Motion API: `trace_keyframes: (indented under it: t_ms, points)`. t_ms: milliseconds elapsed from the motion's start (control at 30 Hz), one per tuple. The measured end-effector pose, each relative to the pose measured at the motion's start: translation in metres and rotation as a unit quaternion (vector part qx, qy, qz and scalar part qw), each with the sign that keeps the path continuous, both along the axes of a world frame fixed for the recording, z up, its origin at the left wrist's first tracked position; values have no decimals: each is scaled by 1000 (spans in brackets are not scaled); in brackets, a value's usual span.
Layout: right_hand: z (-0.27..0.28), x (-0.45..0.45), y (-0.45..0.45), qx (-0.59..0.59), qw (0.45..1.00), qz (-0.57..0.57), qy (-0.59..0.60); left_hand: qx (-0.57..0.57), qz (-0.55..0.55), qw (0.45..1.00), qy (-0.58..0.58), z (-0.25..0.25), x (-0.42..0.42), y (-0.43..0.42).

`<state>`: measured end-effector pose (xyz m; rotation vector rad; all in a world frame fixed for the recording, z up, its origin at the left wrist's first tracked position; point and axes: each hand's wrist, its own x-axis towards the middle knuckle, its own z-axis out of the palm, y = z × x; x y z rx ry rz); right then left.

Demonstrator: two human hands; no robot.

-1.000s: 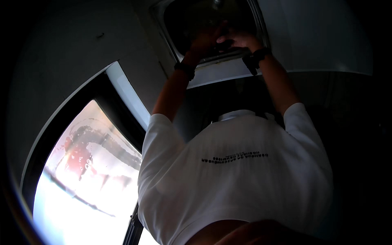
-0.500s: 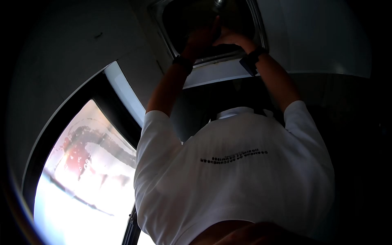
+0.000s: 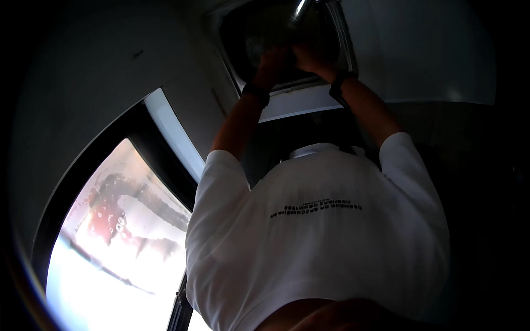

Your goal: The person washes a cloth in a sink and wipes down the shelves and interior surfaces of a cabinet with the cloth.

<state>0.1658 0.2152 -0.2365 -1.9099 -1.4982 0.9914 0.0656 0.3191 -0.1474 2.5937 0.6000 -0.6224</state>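
My left hand [image 3: 273, 58] and my right hand [image 3: 308, 58] are close together, seemingly touching, over the basin of a dark metal-rimmed sink [image 3: 350, 47]. Deep shadow hides most of the fingers, so whether anything lies between the hands cannot be made out. Just beyond them, a shiny faucet spout [image 3: 300, 10] reaches in from the top edge of the view. A dark band [image 3: 256, 95] circles my left wrist, and a dark strapped watch or band [image 3: 339, 89] sits on my right.
A pale counter edge [image 3: 295, 103] runs along the sink's near side. To the left, a bright window [image 3: 118, 226] with wet-looking smears sits in a dark frame. My white T-shirt [image 3: 314, 248] fills the lower middle, and the right side is very dark.
Both hands have drawn slightly nearer my body, and the raised finger seen before no longer shows. More of the faucet spout is visible as the view has shifted a little.
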Motion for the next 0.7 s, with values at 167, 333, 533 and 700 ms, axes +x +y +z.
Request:
trace_keyframes:
  t_ms: [167,333,533,700]
  points:
    - [16,15,-21,-34,999,12,-15,-162,65,984,-27,4,7,2]
    - [35,13,-18,-83,995,25,45,-203,76,976,-22,-60,-8,8]
    - [30,12,-16,18,990,-21,138,-161,66,983,-67,-30,-17,13]
    - [62,41,-27,-78,941,-94,314,-85,99,990,-61,27,-17,14]
